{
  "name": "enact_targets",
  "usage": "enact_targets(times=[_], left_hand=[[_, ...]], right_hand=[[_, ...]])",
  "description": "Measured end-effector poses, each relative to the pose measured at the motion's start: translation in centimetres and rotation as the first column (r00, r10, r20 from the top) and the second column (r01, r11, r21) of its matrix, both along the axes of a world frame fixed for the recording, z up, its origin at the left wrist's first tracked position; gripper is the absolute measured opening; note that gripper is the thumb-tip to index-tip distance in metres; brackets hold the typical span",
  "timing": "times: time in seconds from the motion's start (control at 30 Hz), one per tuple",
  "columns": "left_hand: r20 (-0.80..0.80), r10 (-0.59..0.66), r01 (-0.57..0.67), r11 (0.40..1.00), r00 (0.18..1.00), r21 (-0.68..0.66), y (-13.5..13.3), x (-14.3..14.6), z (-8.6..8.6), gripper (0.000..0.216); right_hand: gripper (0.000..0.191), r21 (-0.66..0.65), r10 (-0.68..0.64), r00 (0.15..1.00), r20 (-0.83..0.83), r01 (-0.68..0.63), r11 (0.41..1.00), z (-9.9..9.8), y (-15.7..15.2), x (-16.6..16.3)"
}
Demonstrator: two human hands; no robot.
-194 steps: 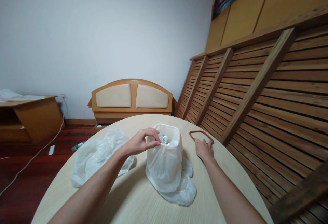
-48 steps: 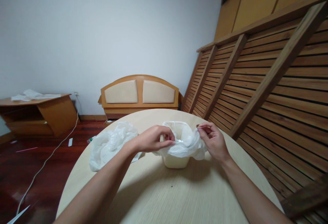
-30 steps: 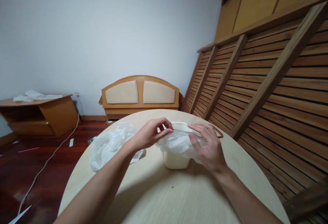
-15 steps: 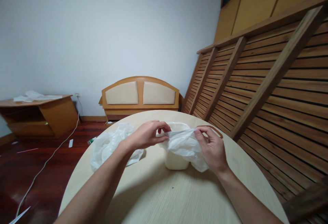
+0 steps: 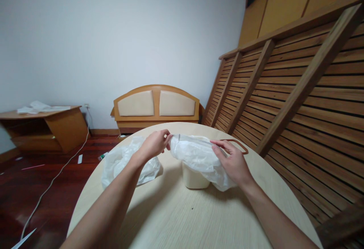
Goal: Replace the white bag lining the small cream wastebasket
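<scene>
A small cream bin [image 5: 195, 177] stands upright on the round table, its upper part covered by a thin white plastic bag [image 5: 196, 154]. My left hand [image 5: 156, 142] pinches the bag's edge at the left of the bin's rim. On the right side my right hand [image 5: 231, 161] holds the same edge between thumb and fingers. The bag hangs in folds over the front and right of the bin. Most of the bin's rim and its inside are hidden by the bag.
Crumpled white plastic [image 5: 131, 161] lies on the left of the round table [image 5: 176, 218]. A brown loop handle [image 5: 241, 146] shows behind my right hand. A slatted wooden frame [image 5: 270, 101] leans at the right. A white cable [image 5: 59, 169] runs over the floor.
My left hand has moved left, drawing the bag's edge outward across the bin's top. The bag now covers more of the rim. My right hand has barely moved.
</scene>
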State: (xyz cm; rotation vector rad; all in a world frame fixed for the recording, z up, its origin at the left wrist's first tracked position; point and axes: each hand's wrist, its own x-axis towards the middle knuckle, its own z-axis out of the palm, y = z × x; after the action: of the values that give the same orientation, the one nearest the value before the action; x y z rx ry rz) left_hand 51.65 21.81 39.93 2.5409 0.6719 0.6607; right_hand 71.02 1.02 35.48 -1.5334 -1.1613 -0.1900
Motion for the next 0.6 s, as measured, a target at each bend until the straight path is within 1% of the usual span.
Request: enact_targets(times=[0.07, 0.17, 0.2, 0.27, 0.33, 0.4, 0.5, 0.53, 0.57, 0.6], left_hand=[[0.082, -0.011, 0.023, 0.988, 0.997, -0.154, 0.3, 0.7, -0.7, 0.027], [0.162, 0.038, 0.026, 0.927, 0.986, -0.373, 0.5, 1.9, -1.5, 0.023], [0.17, 0.057, 0.022, 0.903, 0.984, -0.428, 0.5, 2.2, -1.7, 0.022], [0.18, 0.076, 0.023, 0.87, 0.981, -0.492, 0.4, 2.6, -2.0, 0.023], [0.211, 0.039, 0.076, 0.856, 0.977, -0.512, 0.2, 2.9, -2.1, 0.027], [0.274, -0.034, 0.178, 0.834, 0.961, -0.522, 0.0, 3.1, -2.2, 0.03], [0.379, -0.153, 0.344, 0.789, 0.913, -0.51, -0.4, 3.2, -2.2, 0.041], [0.395, -0.184, 0.377, 0.784, 0.9, -0.493, -0.6, 3.2, -2.1, 0.045], [0.4, -0.21, 0.394, 0.796, 0.892, -0.459, -0.8, 3.2, -1.9, 0.047], [0.395, -0.232, 0.395, 0.825, 0.889, -0.405, -1.2, 3.1, -1.7, 0.048]], right_hand=[[0.029, -0.037, 0.017, 0.998, -0.067, -0.019, 0.999, -0.3, 0.3, 0.5], [0.041, -0.067, 0.093, 0.964, -0.247, -0.113, 0.991, -0.7, 0.6, 1.0], [0.045, -0.075, 0.124, 0.944, -0.304, -0.153, 0.985, -0.9, 0.7, 1.1], [0.052, -0.09, 0.161, 0.91, -0.382, -0.21, 0.974, -1.0, 0.7, 1.0], [0.055, -0.11, 0.162, 0.895, -0.416, -0.226, 0.968, -1.1, 0.8, 0.8], [0.057, -0.135, 0.154, 0.892, -0.426, -0.231, 0.964, -1.0, 0.8, 0.4], [0.056, -0.155, 0.161, 0.894, -0.418, -0.244, 0.957, -0.8, 0.7, -0.5], [0.055, -0.157, 0.168, 0.896, -0.411, -0.251, 0.955, -0.7, 0.7, -0.9], [0.053, -0.16, 0.176, 0.898, -0.402, -0.258, 0.953, -0.6, 0.6, -1.3], [0.051, -0.165, 0.185, 0.9, -0.394, -0.268, 0.949, -0.5, 0.5, -1.7]])
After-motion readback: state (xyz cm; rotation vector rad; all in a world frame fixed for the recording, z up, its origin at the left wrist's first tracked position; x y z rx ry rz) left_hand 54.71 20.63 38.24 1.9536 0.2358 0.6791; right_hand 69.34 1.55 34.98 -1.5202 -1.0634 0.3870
